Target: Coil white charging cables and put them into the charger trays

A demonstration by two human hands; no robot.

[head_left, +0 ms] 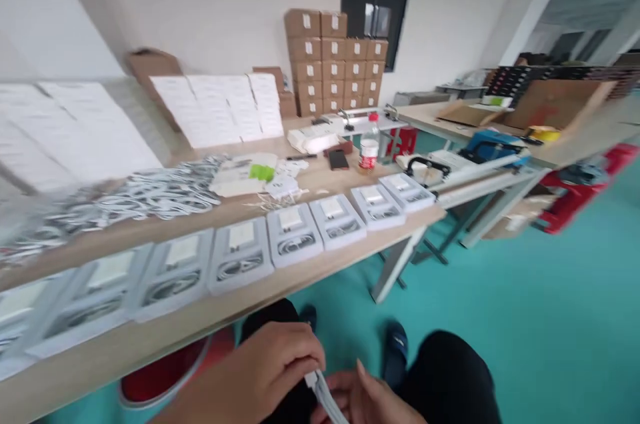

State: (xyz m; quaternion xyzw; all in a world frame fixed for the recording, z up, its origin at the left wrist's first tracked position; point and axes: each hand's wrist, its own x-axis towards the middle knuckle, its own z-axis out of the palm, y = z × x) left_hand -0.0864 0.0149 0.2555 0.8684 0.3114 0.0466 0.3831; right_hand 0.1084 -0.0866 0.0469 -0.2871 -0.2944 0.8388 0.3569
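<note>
Pinched between left hand (265,371) fingers, a white cable (325,396) is cut off at six o'clock; right hand (367,397) fingers are partly hidden beneath it.

The white strip (327,397) between both hands runs off the bottom edge. At the bench's (320,271) left end, the trays (65,307) and cable pile (50,221) blur.

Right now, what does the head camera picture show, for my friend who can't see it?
Two hands, left hand and right hand, hold a thin white strip above the person's lap. In front, a wooden table carries a row of white trays.
</note>
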